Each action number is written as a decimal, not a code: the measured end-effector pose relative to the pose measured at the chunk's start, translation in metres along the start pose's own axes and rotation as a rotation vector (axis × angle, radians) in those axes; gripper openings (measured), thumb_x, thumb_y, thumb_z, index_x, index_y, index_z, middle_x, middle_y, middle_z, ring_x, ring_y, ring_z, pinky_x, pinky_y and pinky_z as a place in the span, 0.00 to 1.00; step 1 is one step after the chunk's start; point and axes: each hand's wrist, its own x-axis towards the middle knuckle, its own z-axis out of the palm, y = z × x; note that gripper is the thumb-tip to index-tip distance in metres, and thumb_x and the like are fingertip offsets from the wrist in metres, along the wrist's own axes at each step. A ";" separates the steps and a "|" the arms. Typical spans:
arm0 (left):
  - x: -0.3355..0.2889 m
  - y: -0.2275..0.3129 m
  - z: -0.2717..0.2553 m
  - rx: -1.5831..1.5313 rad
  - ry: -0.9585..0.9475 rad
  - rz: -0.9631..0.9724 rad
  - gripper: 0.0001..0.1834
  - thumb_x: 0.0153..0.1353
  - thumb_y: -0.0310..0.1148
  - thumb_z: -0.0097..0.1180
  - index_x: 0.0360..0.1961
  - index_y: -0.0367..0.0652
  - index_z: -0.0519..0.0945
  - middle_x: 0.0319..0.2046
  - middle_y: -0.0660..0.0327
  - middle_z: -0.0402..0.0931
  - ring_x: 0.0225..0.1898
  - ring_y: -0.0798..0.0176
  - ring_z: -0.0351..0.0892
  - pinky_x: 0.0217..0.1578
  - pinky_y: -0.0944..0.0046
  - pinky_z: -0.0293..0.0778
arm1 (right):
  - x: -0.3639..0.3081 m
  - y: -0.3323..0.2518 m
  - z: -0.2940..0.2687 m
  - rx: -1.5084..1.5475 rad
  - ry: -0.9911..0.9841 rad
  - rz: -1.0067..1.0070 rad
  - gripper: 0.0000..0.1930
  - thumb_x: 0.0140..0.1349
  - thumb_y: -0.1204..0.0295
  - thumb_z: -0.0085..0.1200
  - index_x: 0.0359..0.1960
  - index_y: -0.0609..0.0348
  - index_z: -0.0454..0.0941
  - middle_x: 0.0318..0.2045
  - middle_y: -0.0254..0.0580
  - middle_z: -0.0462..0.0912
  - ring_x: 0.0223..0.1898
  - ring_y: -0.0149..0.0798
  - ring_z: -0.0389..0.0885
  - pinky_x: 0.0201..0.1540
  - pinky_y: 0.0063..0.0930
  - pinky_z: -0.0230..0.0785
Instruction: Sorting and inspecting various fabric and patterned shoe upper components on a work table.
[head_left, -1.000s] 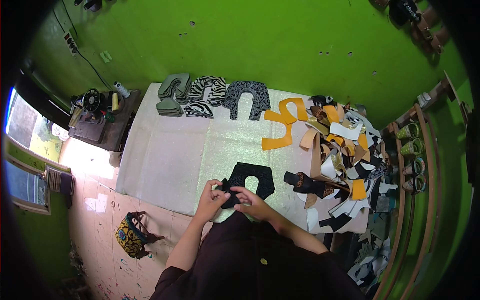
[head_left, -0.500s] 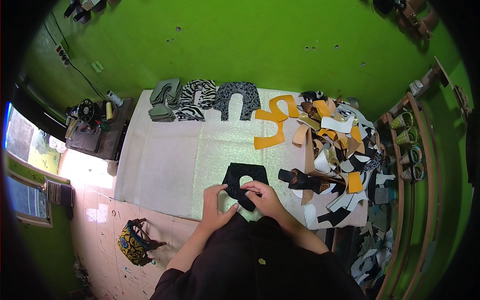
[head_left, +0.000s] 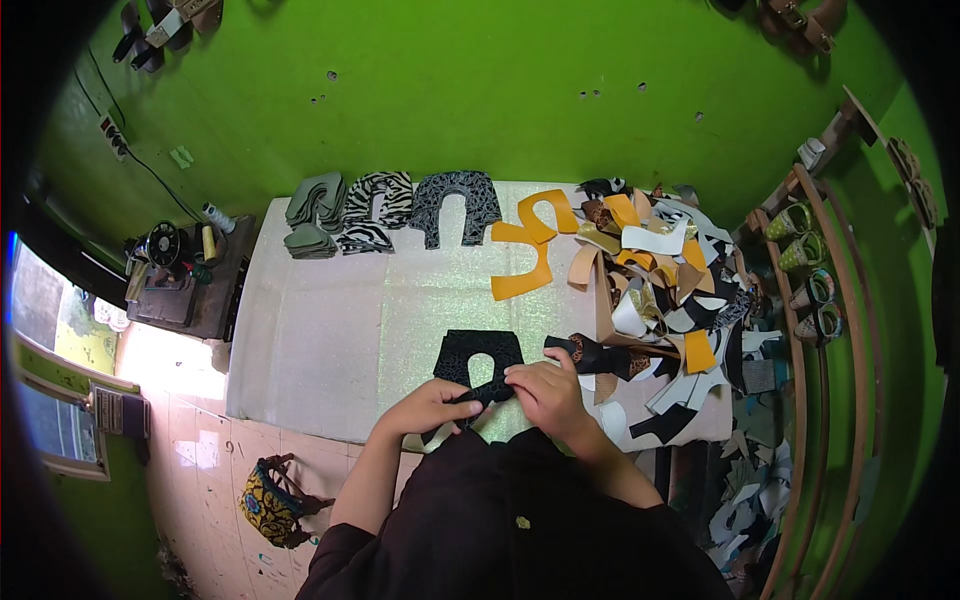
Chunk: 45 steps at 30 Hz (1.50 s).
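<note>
A black patterned U-shaped cut piece (head_left: 478, 346) lies on the table close in front of me, its arch turned away. Above its near part, both hands hold a second black strip-like piece (head_left: 490, 393), bent or folded between them. My left hand (head_left: 428, 406) is closed on its left part, thumb toward the right. With fingertips together, my right hand (head_left: 548, 396) pinches the right end. The fingers partly cover the held piece, so its full outline is hidden. Just beyond my right hand lies a black sandal upper with a leopard-print band (head_left: 590, 354).
Stacks of green (head_left: 316, 200), zebra-print (head_left: 380, 198) and grey patterned pieces (head_left: 455, 192) line the table's far edge. Yellow U-shaped pieces (head_left: 522, 272) lie right of them. A heap of scraps (head_left: 650, 260) covers the right side. A sewing machine (head_left: 165, 250) stands left, a stool (head_left: 275, 500) below.
The black strip between my hands has been lifted and bent. My right hand has shifted right, and my left hand has turned over with its thumb now on the piece. The view has shifted slightly.
</note>
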 end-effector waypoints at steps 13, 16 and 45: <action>0.021 -0.017 0.029 -0.364 0.293 0.296 0.29 0.61 0.20 0.47 0.64 0.41 0.57 0.45 0.63 0.70 0.48 0.72 0.68 0.50 0.70 0.65 | -0.004 -0.002 0.000 0.434 -0.075 0.488 0.16 0.49 0.74 0.59 0.41 0.60 0.76 0.38 0.42 0.76 0.43 0.37 0.72 0.47 0.30 0.62; 0.021 -0.023 0.042 0.033 0.367 0.291 0.33 0.60 0.20 0.48 0.65 0.39 0.51 0.43 0.57 0.72 0.44 0.69 0.72 0.47 0.69 0.67 | -0.016 -0.005 0.020 0.683 -0.051 0.537 0.22 0.51 0.66 0.61 0.47 0.64 0.73 0.40 0.47 0.78 0.40 0.42 0.77 0.45 0.31 0.67; 0.014 -0.035 -0.023 0.071 0.792 0.259 0.05 0.58 0.25 0.53 0.35 0.36 0.74 0.28 0.67 0.72 0.30 0.73 0.74 0.30 0.71 0.70 | -0.009 0.018 0.037 0.973 0.073 0.843 0.07 0.61 0.75 0.50 0.39 0.66 0.71 0.27 0.34 0.78 0.28 0.21 0.75 0.31 0.15 0.67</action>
